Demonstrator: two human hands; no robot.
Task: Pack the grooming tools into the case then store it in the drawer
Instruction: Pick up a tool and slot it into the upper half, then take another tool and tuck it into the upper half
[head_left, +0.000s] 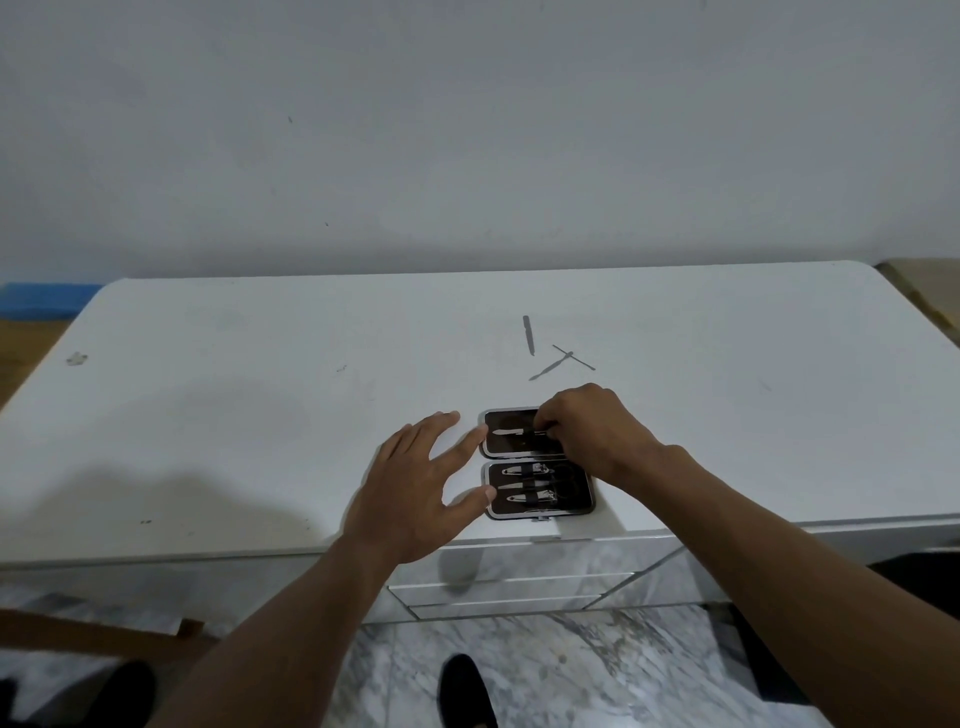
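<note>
A small black grooming case (498, 446) lies open flat near the front edge of the white tabletop (260, 389). Its near half holds several metal tools under black straps. My right hand (587, 431) pinches a thin metal tool (511, 432) that lies across the far half of the case. My left hand (415, 483) hovers spread at the case's left side, fingertips touching its edge. Three loose tools lie beyond the case: a nail file (528, 335), a flat pusher (548, 369) and a thin pick (574, 357), the last two crossed.
White drawers (509, 587) sit under the tabletop below the case. The wall stands behind the table. A blue object (41, 301) is at far left. My shoe (465, 691) rests on the marble floor.
</note>
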